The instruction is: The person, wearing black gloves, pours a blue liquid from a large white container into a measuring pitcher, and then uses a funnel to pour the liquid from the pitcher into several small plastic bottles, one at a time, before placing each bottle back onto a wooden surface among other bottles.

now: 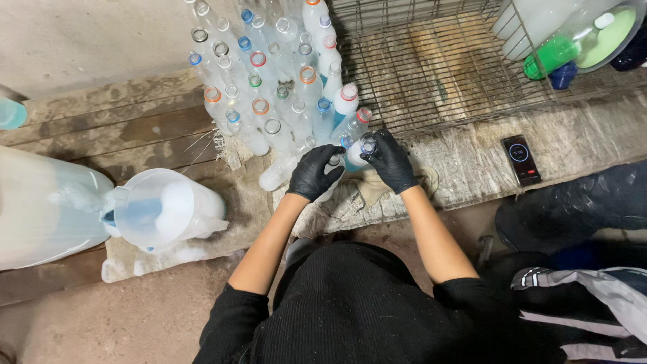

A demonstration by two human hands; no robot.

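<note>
Small clear plastic bottle: held at the near edge of the cluster of empty clear plastic bottles, on the wooden plank bench. Right hand, black-gloved: fingers curled closed around the bottle's open neck. Left hand, black-gloved: closed on the bottle's lower body, forearm angled inward. Translucent plastic jug: left of the cluster. Wire cage: right of the cluster.

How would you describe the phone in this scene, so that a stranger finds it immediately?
Start at the wire cage at the top right. Just below its front edge, a worn cloth covers the wooden planks. The phone lies flat on it, right of the gloved right hand: the only dark slab with a lit screen.
</note>
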